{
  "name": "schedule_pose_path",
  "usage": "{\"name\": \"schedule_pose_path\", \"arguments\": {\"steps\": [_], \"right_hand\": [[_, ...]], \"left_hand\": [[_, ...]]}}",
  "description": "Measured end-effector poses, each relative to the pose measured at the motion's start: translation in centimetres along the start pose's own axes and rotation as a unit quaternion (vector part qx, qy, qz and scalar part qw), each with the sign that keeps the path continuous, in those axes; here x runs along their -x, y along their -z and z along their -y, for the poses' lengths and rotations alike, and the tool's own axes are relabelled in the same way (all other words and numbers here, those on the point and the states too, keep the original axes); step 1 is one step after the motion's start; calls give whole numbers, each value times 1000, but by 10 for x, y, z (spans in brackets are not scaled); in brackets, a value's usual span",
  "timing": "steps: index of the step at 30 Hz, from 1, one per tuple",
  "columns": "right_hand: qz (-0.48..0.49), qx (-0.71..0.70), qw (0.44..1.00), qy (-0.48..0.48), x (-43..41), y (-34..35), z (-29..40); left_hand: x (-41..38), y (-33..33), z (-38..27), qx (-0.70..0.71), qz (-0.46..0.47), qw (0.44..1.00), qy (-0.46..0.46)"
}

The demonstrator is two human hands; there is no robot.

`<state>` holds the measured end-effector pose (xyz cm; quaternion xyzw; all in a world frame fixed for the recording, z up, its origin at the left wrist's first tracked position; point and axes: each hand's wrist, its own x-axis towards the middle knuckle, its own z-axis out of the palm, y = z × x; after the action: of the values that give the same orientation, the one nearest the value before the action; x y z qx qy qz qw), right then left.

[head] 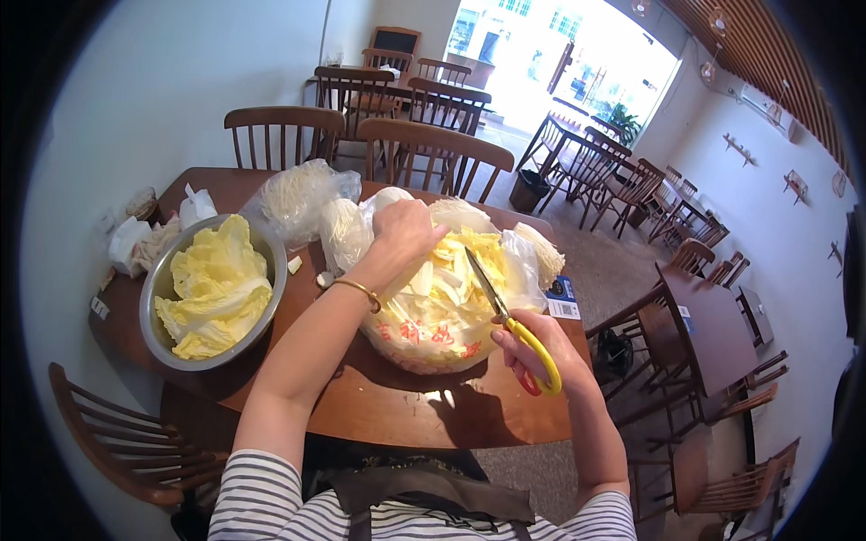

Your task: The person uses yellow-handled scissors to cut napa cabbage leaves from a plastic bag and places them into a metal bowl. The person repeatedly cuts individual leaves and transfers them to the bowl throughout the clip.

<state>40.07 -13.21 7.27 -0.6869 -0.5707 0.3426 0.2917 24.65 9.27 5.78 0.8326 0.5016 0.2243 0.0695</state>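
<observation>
My right hand (541, 345) holds scissors (497, 297) with yellow and red handles, the blades pointing up and left over a plastic bag (419, 345) full of cut napa cabbage (450, 270). The bag bears red writing. My left hand (406, 230) reaches over the bag's far left side, fingers bent; whether it grips anything is hidden. Left of the bag, a steel bowl (150, 338) holds whole yellow cabbage leaves (223, 291). Behind my left arm lie bundles of thin white noodles in plastic (298, 196), and another noodle bundle (540, 255) sits at the bag's right.
The wooden table (379, 412) has wooden chairs (433, 142) along its far side and one chair (128, 446) at near left. White tissues (196, 206) and cloths lie behind the bowl. A blue and white card (561, 297) lies at the right edge. Small cabbage scraps (294, 264) lie between bowl and bag.
</observation>
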Motion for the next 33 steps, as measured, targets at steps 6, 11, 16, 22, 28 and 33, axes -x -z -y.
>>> {"name": "schedule_pose_path", "arguments": {"steps": [6,11,16,22,28,33], "right_hand": [[-3,-4,1000,16,10,3,-5],[12,-11,1000,8,18,2,-7],[52,100,993,43,18,-1,-3],[13,108,993,40,11,-9,9],[19,142,987,71,1,-12,9],[20,140,989,52,0,-14,16]], "left_hand": [[6,-11,6,146,-168,974,-30],[26,8,10,518,-130,845,4],[41,4,27,604,-57,795,12],[53,10,22,646,-5,763,-14],[59,13,22,621,-23,783,-17],[62,17,22,601,-26,798,-27]]}}
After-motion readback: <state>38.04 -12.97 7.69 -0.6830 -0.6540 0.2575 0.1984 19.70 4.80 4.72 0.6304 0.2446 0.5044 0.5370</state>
